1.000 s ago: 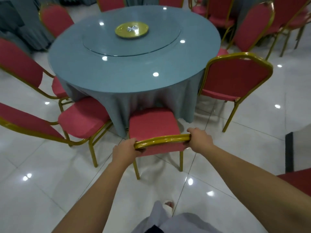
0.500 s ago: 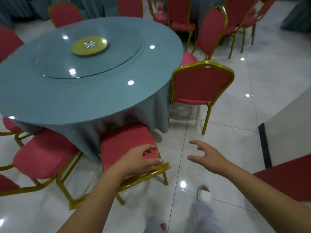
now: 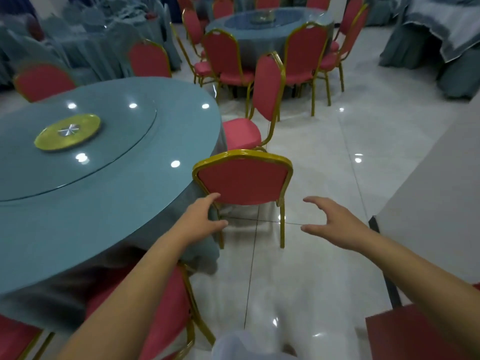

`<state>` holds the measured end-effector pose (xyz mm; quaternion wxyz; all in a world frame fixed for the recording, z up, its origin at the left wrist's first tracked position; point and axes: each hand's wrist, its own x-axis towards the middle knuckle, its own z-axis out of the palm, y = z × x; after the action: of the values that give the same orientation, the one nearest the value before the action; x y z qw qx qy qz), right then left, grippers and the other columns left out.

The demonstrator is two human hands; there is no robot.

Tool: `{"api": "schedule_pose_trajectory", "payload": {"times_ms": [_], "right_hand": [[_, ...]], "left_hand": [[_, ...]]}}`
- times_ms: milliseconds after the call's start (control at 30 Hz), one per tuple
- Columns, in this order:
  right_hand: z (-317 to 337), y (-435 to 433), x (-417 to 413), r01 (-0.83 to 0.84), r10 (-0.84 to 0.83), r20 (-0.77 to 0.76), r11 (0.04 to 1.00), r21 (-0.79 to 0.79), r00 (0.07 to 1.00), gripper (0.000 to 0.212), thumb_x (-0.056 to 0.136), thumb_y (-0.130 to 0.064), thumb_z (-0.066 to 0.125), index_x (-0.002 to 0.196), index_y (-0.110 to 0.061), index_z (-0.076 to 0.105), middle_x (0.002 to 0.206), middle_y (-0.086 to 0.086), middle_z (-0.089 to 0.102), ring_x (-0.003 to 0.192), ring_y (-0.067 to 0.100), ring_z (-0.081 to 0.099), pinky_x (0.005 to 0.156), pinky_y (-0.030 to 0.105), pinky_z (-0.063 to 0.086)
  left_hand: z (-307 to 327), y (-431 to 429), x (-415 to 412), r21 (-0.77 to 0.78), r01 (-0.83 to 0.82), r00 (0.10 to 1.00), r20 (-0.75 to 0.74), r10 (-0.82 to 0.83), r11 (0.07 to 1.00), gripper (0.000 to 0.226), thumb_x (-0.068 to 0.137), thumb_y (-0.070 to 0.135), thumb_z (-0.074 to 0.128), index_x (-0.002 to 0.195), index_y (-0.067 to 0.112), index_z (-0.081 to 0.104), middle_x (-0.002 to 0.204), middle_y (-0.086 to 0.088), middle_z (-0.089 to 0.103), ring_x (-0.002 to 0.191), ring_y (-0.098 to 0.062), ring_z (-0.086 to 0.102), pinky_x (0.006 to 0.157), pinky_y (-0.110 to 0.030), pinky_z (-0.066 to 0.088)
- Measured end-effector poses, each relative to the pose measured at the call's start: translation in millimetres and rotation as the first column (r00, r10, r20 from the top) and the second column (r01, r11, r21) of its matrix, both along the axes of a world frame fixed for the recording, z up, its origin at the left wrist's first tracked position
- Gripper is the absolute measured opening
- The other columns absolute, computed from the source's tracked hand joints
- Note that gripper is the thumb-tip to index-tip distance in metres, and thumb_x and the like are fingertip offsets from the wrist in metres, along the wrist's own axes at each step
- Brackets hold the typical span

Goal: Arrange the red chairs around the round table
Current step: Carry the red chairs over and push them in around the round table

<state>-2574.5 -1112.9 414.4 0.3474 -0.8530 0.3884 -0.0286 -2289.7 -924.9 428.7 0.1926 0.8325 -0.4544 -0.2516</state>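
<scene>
Both hands are out in a wide, empty grip. The left hand (image 3: 205,220), fingers and thumb spread, is at the lower left corner of the back of a red chair (image 3: 244,180), its forefinger so near the gold frame that contact cannot be told. The right hand (image 3: 335,224), equally spread and holding nothing, hangs clear of the chair, to the right of its rear leg. The chair stands upright at frame centre on the white tiled floor (image 3: 324,261), back to the camera, its front against the blue-grey cloth draping the round worktop (image 3: 109,203) that fills the left of the frame. A glass turntable (image 3: 124,162) lies on the worktop, with a yellow-green disc (image 3: 67,131) on it. Just beyond, a second chair (image 3: 267,94) stands side-on by the worktop's edge. A third chair (image 3: 168,320) sits at lower left beneath the left forearm, its seat under the cloth. At top centre, a farther table (image 3: 265,24) is ringed with more red chairs.
</scene>
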Motion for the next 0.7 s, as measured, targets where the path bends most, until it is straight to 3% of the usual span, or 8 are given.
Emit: {"api": "schedule_pose_trajectory", "payload": {"times_ms": [233,300,367,467,567,700], "right_hand": [[3.0,-83.5,82.5,-0.137,0.138,0.017,0.989,-0.052,0.990,0.084,0.080,-0.045,0.078,0.151,-0.031,0.034,0.153,-0.002,0.040,0.134,0.017,0.043,0.105,0.029,0.038],[1.9,-109.2,117.2,-0.191,0.193,0.007,0.975,-0.108,0.981,0.087,0.078,-0.046,0.079,0.151,-0.031,0.033,0.151,-0.001,0.042,0.134,0.020,0.042,0.109,0.038,0.040],[-1.8,-131.6,149.7,-0.209,0.204,-0.056,0.972,-0.110,0.977,0.092,0.077,-0.048,0.080,0.152,-0.030,0.030,0.151,0.002,0.040,0.134,0.025,0.042,0.107,0.049,0.043],[-11.0,-161.1,194.3,-0.319,0.277,-0.242,0.935,-0.157,0.930,0.092,0.078,-0.049,0.077,0.153,-0.029,0.027,0.154,0.003,0.036,0.137,0.029,0.037,0.109,0.052,0.038],[-24.7,-186.3,220.8,-0.428,0.378,-0.336,0.899,-0.089,0.863,0.072,0.082,-0.042,0.074,0.143,-0.032,0.038,0.134,-0.001,0.052,0.120,0.027,0.051,0.096,0.045,0.046],[-43.2,-217.2,229.7,-0.443,0.448,-0.246,0.893,0.079,0.859,0.025,0.090,-0.026,0.069,0.110,-0.034,0.056,0.096,-0.007,0.061,0.090,0.019,0.060,0.065,0.027,0.044]], "left_hand": [[-4.6,-79.9,49.7,0.018,-0.075,0.996,0.054,0.074,0.997,0.098,0.076,0.035,0.084,0.154,0.024,0.026,0.154,-0.007,0.036,0.141,-0.026,0.035,0.116,-0.043,0.032],[-11.4,-106.9,76.9,0.012,-0.093,0.990,0.105,0.091,0.996,0.102,0.071,0.033,0.087,0.154,0.021,0.028,0.153,-0.010,0.037,0.139,-0.028,0.037,0.115,-0.043,0.033],[-21.4,-131.3,105.5,0.043,-0.125,0.983,0.139,0.118,0.991,0.105,0.066,0.031,0.089,0.153,0.020,0.030,0.150,-0.013,0.040,0.136,-0.031,0.040,0.113,-0.043,0.034],[-36.3,-160.2,146.8,0.102,-0.161,0.978,0.152,0.144,0.982,0.100,0.064,0.030,0.089,0.149,0.020,0.037,0.144,-0.014,0.046,0.132,-0.033,0.044,0.110,-0.043,0.038],[-54.6,-179.8,178.9,0.174,-0.132,0.990,0.068,0.121,0.976,0.079,0.067,0.027,0.088,0.138,0.019,0.053,0.130,-0.011,0.059,0.120,-0.032,0.055,0.101,-0.041,0.044],[-71.0,-194.0,190.2,0.180,-0.175,0.984,0.056,0.168,0.968,0.034,0.078,0.025,0.080,0.110,0.022,0.069,0.108,-0.005,0.069,0.104,-0.028,0.062,0.088,-0.037,0.048]]}}
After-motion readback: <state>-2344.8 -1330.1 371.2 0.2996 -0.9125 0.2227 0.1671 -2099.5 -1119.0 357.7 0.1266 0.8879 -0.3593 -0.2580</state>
